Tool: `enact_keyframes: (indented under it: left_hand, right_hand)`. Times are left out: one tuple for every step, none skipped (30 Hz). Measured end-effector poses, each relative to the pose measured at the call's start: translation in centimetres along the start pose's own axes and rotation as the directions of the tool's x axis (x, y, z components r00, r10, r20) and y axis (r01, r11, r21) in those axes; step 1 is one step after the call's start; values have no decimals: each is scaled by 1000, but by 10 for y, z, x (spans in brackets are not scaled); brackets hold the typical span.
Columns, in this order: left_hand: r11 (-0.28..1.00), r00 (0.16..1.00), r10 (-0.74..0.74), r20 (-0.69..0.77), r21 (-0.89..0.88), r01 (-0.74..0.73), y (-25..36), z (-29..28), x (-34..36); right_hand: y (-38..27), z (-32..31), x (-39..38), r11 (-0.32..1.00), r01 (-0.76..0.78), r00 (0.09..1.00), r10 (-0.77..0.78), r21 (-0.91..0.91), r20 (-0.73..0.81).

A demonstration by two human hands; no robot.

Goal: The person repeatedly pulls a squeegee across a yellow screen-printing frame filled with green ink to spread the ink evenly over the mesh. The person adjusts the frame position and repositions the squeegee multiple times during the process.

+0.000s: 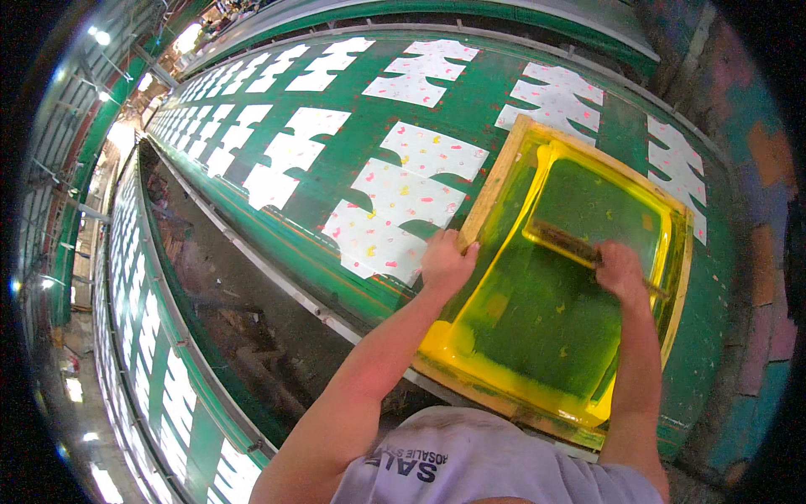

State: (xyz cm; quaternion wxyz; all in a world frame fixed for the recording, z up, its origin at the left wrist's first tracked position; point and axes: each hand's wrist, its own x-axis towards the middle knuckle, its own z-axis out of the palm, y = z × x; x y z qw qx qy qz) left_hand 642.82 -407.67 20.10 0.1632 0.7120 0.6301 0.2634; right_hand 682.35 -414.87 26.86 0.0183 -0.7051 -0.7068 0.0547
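A wooden-framed printing screen (491, 195) lies flat on the long green table, its mesh dark green with thick yellow ink (447, 340) along the edges and near corner. My left hand (447, 262) is closed on the left rail of the frame. In my right hand (620, 270) is a long squeegee (561, 241), held at its middle and resting across the mesh in the screen's right half. White cut fabric pieces (406, 197) with small pink and yellow prints lie just left of the frame. What lies under the screen is mostly hidden.
More white fabric pieces (284, 155) run in rows down the green table (353, 134) to the far left. A second long table (159, 370) with white pieces stands left, across a dark gap (243, 328). A stained wall (760, 277) rises at the right.
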Motion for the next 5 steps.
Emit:
enact_keyframes:
  left_hand:
    - [1000, 1000, -6, 19, -9, 6, -2, -3, 0]
    - [1000, 1000, 8, 21, -26, -8, -3, -6, 1]
    - [999, 999, 9, 33, -40, -8, -4, -8, 0]
    - [999, 999, 11, 48, -50, -9, -4, -10, -1]
    - [998, 998, -2, 59, -55, 5, -5, -13, -2]
  right_hand:
    - [-16, 3, -25, 999, 19, 997, -17, 29, -72]
    - [-30, 5, -46, 1000, -2, 1000, 2, 16, -8]
    - [-46, 7, -65, 999, -43, 996, 43, -9, 72]
    - [-63, 10, -83, 997, -71, 987, 75, -37, 140]
    - [-71, 6, -92, 994, -89, 983, 96, -57, 154]
